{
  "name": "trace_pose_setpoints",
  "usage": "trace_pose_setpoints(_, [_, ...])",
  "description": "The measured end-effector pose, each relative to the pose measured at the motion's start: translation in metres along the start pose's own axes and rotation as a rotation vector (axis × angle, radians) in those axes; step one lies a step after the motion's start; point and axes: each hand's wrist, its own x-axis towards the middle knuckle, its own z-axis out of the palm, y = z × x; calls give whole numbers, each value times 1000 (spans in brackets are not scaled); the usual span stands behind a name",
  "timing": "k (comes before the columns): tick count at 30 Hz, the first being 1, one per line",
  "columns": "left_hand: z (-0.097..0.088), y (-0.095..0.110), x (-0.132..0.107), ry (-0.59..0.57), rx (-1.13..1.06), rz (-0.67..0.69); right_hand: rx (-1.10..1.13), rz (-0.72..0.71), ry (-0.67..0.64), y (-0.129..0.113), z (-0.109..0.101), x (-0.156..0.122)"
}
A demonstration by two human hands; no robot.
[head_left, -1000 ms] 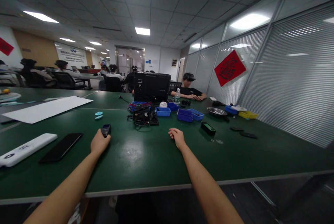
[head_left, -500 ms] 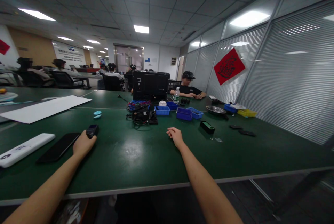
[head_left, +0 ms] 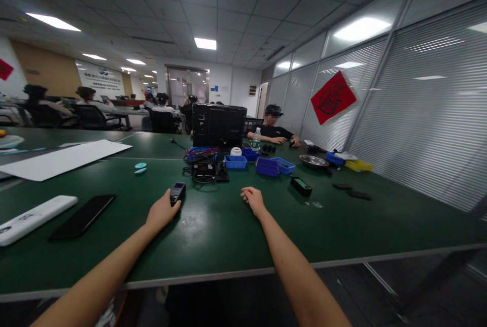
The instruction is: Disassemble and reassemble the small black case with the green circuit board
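My left hand [head_left: 162, 211] is closed around a small black handheld device [head_left: 177, 193] with a greyish screen, over the left-centre part of the green table. Its lower part is covered by my fingers. My right hand [head_left: 253, 200] rests on the table to the right, fingers loosely curled, and nothing shows in it. Left of my left hand lie a flat black slab [head_left: 82, 217] and a long white case [head_left: 37, 219]. Beyond the device is a light-blue two-piece item [head_left: 140, 168]. A black box with a green top [head_left: 301, 186] lies right of my right hand.
A black monitor [head_left: 219, 126] stands ahead, with cables, a black boxy device [head_left: 204, 170], blue bins [head_left: 236, 162] and a baseball [head_left: 236, 151] before it. A metal dish [head_left: 314, 161] and yellow tray [head_left: 358, 165] are at right. Another person [head_left: 274, 126] sits across the table.
My left hand has moved right with the black device, away from the black slab, which now shows whole. My right hand has stayed put. The person across has shifted a hand.
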Motion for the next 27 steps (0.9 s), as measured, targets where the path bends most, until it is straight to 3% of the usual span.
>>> trace_pose_setpoints(5, [22,43,-4,7,-18,137,8,2,-5,1,0,1])
trace_pose_setpoints(13, [59,146,-18,-12,-79,199,-5,-6,11,-2,0,-2])
trace_pose_setpoints(17, [74,184,-28,18,-185,268,-58,-19,96,-3,-2,-2])
trace_pose_setpoints(22, [82,192,-28,-87,-338,324,-373,-134,271,-13,-2,-13])
trace_pose_setpoints(27, [87,181,-18,-169,-436,318,-786,-144,219,-29,9,-32])
